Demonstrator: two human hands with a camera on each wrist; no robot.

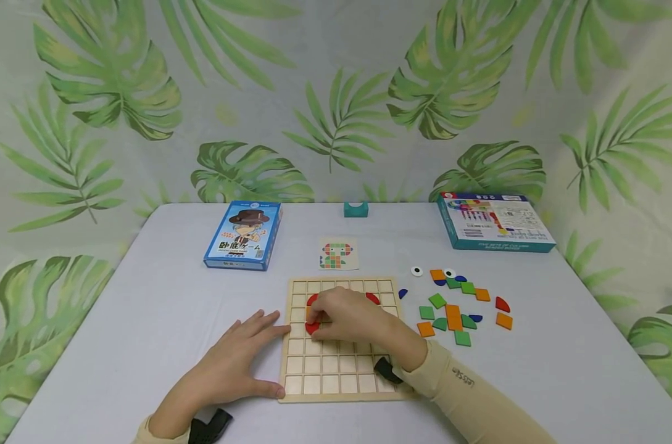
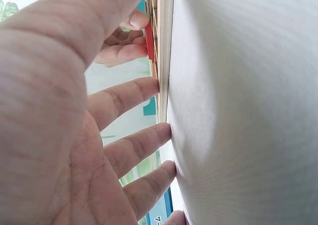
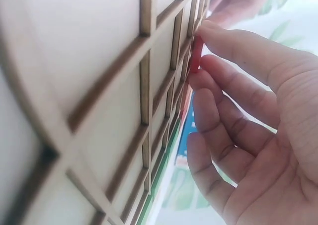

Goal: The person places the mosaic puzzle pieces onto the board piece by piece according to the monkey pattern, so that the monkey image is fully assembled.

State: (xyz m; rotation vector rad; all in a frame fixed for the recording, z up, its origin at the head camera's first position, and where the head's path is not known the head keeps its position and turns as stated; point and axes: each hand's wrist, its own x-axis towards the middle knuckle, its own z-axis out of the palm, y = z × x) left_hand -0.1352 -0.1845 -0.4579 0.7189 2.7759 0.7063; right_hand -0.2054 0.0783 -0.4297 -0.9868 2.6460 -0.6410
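Note:
A wooden grid board [image 1: 347, 397] lies on the table, divided into square cells. My right hand [image 1: 349, 314] reaches over its upper left part and pinches a red quarter-round tile [image 1: 312, 328] between thumb and fingers. In the right wrist view that tile [image 3: 197, 55] appears edge-on at the fingertips, close to the grid. My left hand [image 1: 236, 357] lies spread on the table at the board's left side, with thumb and index fingertip touching the rim. Other red tiles, including one at the upper right [image 1: 373, 298], sit in the board; my right hand covers some cells.
Orange, green, blue and red tiles [image 1: 454, 317] lie scattered right of the board, with two eye discs [image 1: 416, 271]. Behind it are a pattern card [image 1: 338, 254] and a teal block [image 1: 356, 210]. A blue game box [image 1: 243, 235] stands left, another box [image 1: 497, 223] right.

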